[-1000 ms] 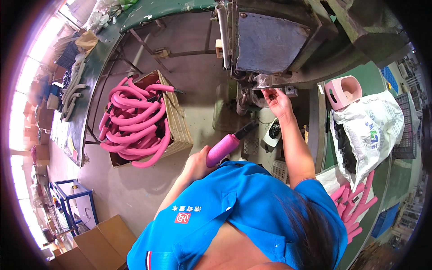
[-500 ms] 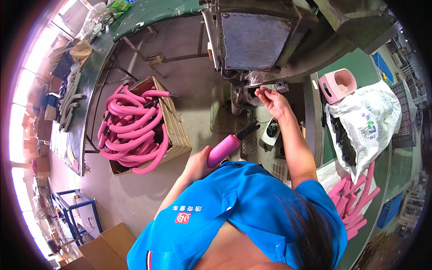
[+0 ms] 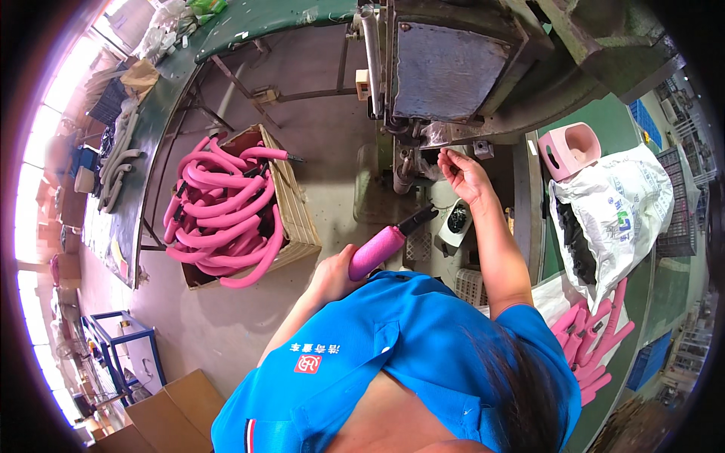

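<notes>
My left hand (image 3: 334,276) is wrapped round a pink foam-covered tube (image 3: 376,252), held low in front of my body. A narrow black end piece (image 3: 418,220) sticks out of the tube toward the machine. Up at the front of a large metal press-like machine (image 3: 453,72), my right hand (image 3: 465,178) is raised with its fingers curled and the tips drawn together. Whatever lies between those fingertips, if anything, is too small to make out. Just left of them is the machine's lower tooling (image 3: 405,162), with a clear plastic piece (image 3: 433,134) above.
On the left, a cardboard box (image 3: 296,215) holds many bent pink foam tubes (image 3: 226,200). To the right, a green table (image 3: 642,283) carries a pink plastic holder (image 3: 572,150), a white sack (image 3: 623,208) with black parts and more pink tubes (image 3: 593,340).
The machine sits slightly farther right in the picture. My right hand's fingers have curled in a little more. My left hand still holds the tube in nearly the same place.
</notes>
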`<state>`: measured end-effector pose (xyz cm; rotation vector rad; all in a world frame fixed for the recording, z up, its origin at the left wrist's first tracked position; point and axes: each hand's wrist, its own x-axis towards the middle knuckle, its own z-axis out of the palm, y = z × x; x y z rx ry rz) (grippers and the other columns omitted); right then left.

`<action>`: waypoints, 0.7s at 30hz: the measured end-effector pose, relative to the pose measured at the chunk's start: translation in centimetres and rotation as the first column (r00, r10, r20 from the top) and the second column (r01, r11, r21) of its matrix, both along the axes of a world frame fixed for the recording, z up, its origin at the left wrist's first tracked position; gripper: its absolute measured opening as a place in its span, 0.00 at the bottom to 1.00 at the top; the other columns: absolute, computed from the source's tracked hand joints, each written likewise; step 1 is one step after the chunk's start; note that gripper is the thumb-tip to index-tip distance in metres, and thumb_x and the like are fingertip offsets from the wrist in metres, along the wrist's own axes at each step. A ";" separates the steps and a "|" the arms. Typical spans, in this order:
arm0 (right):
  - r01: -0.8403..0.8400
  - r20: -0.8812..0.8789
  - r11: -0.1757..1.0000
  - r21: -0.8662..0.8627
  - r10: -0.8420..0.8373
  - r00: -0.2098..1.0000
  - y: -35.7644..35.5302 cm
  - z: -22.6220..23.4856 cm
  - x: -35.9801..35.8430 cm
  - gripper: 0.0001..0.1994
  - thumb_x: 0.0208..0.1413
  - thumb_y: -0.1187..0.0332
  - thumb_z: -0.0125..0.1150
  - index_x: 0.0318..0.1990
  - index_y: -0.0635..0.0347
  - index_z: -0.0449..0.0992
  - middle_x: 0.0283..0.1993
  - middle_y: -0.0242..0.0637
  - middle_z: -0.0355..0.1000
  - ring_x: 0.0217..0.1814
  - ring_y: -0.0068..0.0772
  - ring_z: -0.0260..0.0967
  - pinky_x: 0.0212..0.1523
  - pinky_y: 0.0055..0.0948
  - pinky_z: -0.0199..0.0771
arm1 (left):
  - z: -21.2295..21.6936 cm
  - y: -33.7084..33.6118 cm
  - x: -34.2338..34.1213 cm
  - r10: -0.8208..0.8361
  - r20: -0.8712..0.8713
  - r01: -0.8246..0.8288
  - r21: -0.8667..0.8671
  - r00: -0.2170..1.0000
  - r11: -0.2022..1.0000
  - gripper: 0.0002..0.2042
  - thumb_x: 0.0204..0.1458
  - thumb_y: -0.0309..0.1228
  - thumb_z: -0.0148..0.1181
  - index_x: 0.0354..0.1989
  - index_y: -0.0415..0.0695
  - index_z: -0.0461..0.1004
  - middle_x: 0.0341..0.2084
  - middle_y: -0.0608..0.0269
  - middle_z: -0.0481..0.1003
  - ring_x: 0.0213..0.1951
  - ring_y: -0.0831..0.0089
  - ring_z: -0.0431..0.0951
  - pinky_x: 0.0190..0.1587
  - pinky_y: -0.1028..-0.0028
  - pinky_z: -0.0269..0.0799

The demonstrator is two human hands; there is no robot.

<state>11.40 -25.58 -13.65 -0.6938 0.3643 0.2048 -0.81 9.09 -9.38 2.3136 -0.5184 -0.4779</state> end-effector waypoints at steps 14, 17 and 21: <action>-0.105 0.196 0.967 -0.233 0.153 0.969 4.3 5.9 0.0 0.04 0.49 0.71 0.63 0.32 0.60 0.77 0.26 0.30 0.72 0.27 0.18 0.68 0.26 0.17 0.66 | 0.7 -0.1 -0.1 0.036 -0.023 -0.036 0.018 0.999 0.999 0.24 0.37 0.35 0.64 0.44 0.43 0.65 0.31 0.45 0.74 0.36 0.47 0.74 0.38 0.56 0.69; -0.055 0.234 0.943 -0.327 0.138 0.962 5.8 6.4 0.2 0.03 0.50 0.71 0.62 0.29 0.60 0.75 0.25 0.29 0.71 0.22 0.17 0.64 0.23 0.16 0.63 | 1.2 -0.1 -0.1 0.055 -0.040 -0.055 0.006 0.998 0.998 0.24 0.37 0.35 0.64 0.44 0.43 0.65 0.30 0.45 0.74 0.36 0.47 0.75 0.38 0.56 0.69; -0.016 0.277 0.889 -0.457 0.159 0.948 7.4 7.5 -0.1 0.04 0.50 0.70 0.62 0.27 0.57 0.73 0.20 0.23 0.64 0.18 0.13 0.56 0.18 0.15 0.56 | 1.2 0.0 -0.4 0.092 -0.044 -0.092 -0.001 0.995 0.996 0.23 0.37 0.35 0.64 0.43 0.43 0.65 0.29 0.46 0.74 0.35 0.46 0.75 0.38 0.56 0.70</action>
